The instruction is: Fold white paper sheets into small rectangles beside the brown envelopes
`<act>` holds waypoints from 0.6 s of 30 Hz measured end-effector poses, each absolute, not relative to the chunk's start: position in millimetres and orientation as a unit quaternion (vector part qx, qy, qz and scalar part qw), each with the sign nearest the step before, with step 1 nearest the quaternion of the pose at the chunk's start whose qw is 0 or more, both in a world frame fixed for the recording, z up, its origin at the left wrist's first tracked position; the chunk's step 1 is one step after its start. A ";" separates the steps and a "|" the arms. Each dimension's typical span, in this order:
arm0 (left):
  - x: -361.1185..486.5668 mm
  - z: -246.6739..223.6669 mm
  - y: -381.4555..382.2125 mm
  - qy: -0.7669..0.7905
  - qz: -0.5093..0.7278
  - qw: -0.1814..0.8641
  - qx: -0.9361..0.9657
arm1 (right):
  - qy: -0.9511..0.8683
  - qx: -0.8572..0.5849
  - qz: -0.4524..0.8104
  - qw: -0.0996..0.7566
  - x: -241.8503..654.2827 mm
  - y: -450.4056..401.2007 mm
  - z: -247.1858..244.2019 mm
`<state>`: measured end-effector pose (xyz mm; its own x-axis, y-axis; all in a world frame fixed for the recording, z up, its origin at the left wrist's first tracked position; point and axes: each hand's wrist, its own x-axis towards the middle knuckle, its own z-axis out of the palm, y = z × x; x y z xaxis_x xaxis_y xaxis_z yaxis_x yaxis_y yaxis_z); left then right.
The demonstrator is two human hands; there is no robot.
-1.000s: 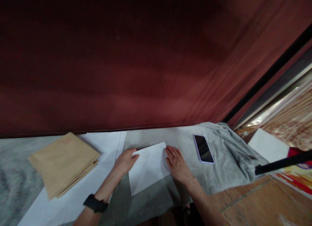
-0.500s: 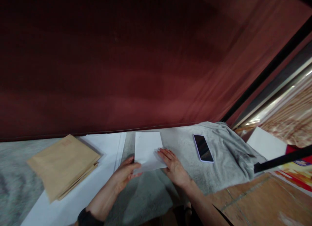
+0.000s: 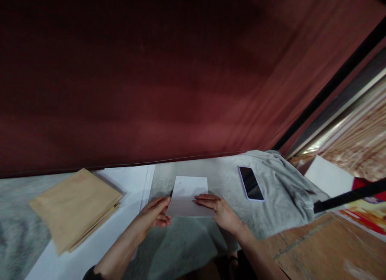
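Observation:
A folded white paper point(image 3: 189, 189) lies on the grey cloth between my two hands. My right hand point(image 3: 214, 207) rests on its right side, fingers stretched flat over the surface. At the lower left edge of the paper is my left hand point(image 3: 155, 213), its fingers extended and slightly apart, with the thumb side near the paper. Whether the left fingertips touch the edge is hard to tell.
Brown envelopes point(image 3: 78, 207) are stacked at the left on large white sheets point(image 3: 129, 183). A phone point(image 3: 251, 183) lies right of the paper on the grey cloth point(image 3: 223, 171). Behind stands a dark red panel point(image 3: 181, 111); a black bar point(image 3: 350, 195) is at the right.
The white paper has shifted slightly right and toward me and now lies flatter. My left hand has let go of its lower left corner, and my right hand lies further over it.

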<state>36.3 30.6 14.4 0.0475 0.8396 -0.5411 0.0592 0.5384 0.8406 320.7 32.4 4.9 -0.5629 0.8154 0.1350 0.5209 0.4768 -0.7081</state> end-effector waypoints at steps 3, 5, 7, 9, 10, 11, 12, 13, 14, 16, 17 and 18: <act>29.1 4.6 41.6 0.622 0.386 0.484 0.479 | -0.798 -0.417 0.360 0.245 322.3 29.4 12.1; 28.8 2.3 42.2 0.568 0.368 0.483 0.555 | -0.775 -0.433 0.388 0.247 323.0 29.0 15.7; 32.4 2.8 38.2 0.524 0.306 0.525 0.597 | -0.763 -0.442 0.402 0.247 323.5 29.6 17.5; 38.7 4.7 33.3 0.510 0.271 0.542 0.610 | -0.771 -0.429 0.399 0.248 324.1 30.6 17.2; 42.4 5.4 31.7 0.512 0.268 0.540 0.612 | -0.779 -0.420 0.394 0.248 324.6 31.1 16.4; 46.1 5.7 31.0 0.518 0.267 0.536 0.610 | -0.782 -0.420 0.387 0.249 325.2 31.6 15.1; 49.8 5.4 31.2 0.528 0.267 0.532 0.605 | -0.778 -0.431 0.381 0.252 325.8 32.2 13.4; 53.4 4.5 32.1 0.540 0.268 0.528 0.598 | -0.768 -0.453 0.375 0.253 326.4 32.9 11.2; 56.8 3.0 33.5 0.553 0.272 0.522 0.590 | -0.753 -0.479 0.372 0.255 326.9 33.9 8.7; 62.8 -1.0 36.9 0.572 0.293 0.506 0.575 | -0.727 -0.523 0.365 0.254 327.0 36.4 2.7; 65.5 -3.0 38.4 0.581 0.308 0.500 0.563 | -0.722 -0.539 0.355 0.249 326.3 37.7 -0.5; 67.9 -4.8 39.7 0.592 0.321 0.492 0.552 | -0.721 -0.555 0.337 0.242 325.2 39.0 -3.8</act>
<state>67.9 39.7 -4.8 0.0941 0.9689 -0.2291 0.3374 0.1855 0.9229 325.2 39.0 -3.8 -0.2683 0.9630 -0.0255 0.6373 0.1576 -0.7543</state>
